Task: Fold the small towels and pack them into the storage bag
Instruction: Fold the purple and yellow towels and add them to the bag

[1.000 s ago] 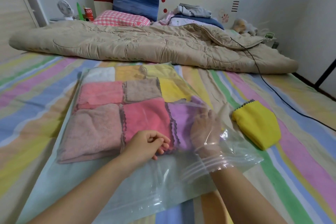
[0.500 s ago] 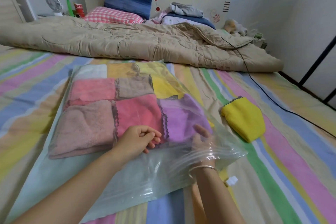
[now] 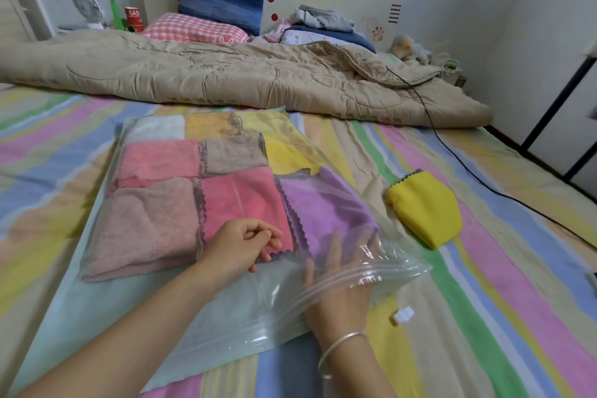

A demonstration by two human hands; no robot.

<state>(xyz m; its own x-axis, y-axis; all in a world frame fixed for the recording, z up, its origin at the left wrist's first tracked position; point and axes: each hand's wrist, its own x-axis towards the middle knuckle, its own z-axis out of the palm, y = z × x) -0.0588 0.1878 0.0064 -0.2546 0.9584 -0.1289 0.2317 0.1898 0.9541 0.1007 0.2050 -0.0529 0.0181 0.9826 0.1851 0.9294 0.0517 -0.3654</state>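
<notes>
Towels (image 3: 245,194) mostly packed, folded in rows inside the bag (image 3: 193,333) on the bed (image 3: 517,268), my right grip (image 3: 339,281) flat and open in its mouth, left grip (image 3: 242,245) loosely curled on top holding nothing, only the yellow towel (image 3: 426,207) waiting outside.

Loads of bare striped sheet (image 3: 500,284) right of the storage bag (image 3: 226,317) — only a yellow towel (image 3: 426,207), white clip (image 3: 403,315) and black cable (image 3: 431,126) on it. Far end walled off by the quilt (image 3: 226,81).
</notes>
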